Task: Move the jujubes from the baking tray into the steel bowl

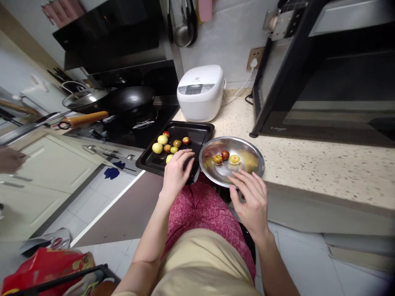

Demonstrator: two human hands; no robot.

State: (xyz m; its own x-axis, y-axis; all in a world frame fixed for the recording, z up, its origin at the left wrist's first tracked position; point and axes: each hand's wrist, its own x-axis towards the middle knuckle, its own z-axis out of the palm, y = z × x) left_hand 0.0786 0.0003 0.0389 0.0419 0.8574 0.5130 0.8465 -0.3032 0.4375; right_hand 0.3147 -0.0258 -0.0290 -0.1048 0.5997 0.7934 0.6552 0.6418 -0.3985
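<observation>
My left hand (178,169) hovers over the near right part of a black baking tray (197,130). Its fingers are bent, with a gap to the thumb and nothing visible between them. Several jujubes lie on the tray, some pale green (157,148), others mottled red-brown (185,140); one is partly behind my left hand. To the right stands a shallow steel bowl (212,174) holding a red jujube (225,155), a mottled one (217,159) and a yellowish one (234,159). Over the bowl's near right rim is my right hand (251,201), fingers spread and holding nothing.
A white rice cooker (200,94) stands behind the tray. At right, a dark oven (327,94) sits on the speckled counter (308,168). The stove carries a black wok (132,98) and a lidded pan (88,98). Another person's hand (10,159) shows at the left edge.
</observation>
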